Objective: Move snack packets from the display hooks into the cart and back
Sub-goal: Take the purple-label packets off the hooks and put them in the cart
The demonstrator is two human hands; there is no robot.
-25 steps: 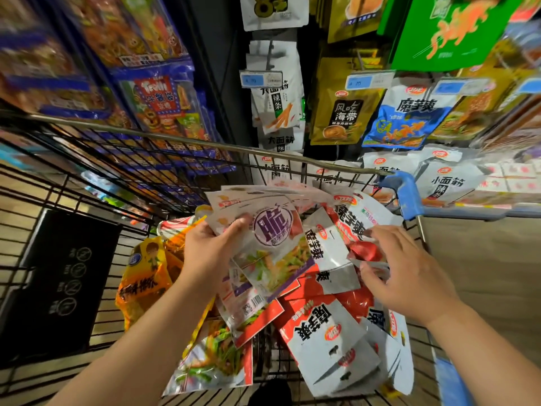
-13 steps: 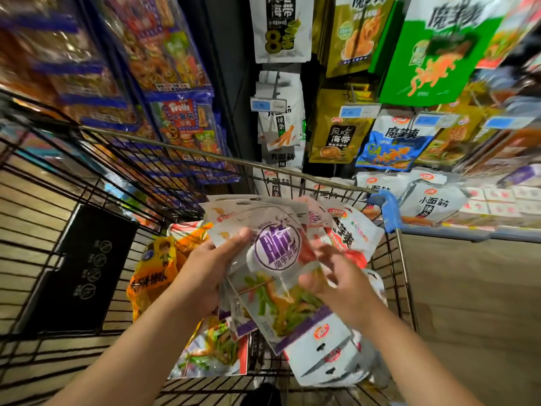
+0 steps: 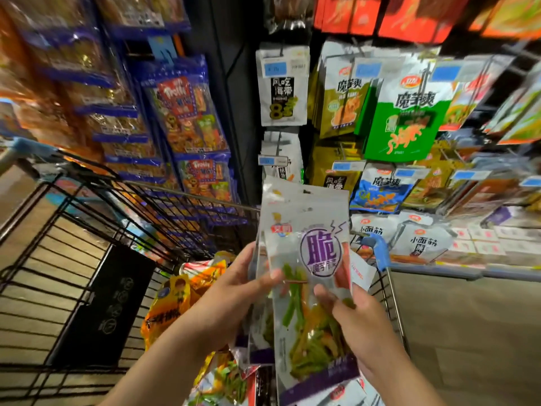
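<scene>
Can't count the silver-and-purple foil snack packets (image 3: 307, 259) stacked behind the front one. The left hand (image 3: 234, 291) has its fingers hidden behind the stack; the right hand (image 3: 360, 323) grip is unclear past the thumb. The black wire cart (image 3: 102, 303) is cut by the left and bottom edges, its floor covered by arms and packets. The blue price tags (image 3: 270, 68) are too blurred to read. The red-orange packs (image 3: 380, 19) up top are smeared and cropped.

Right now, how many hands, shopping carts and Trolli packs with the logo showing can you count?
Hands: 2, left hand and right hand, both gripping purple-label snack packets
Shopping cart: 1
Trolli packs, logo showing: 2
Total: 5
</scene>
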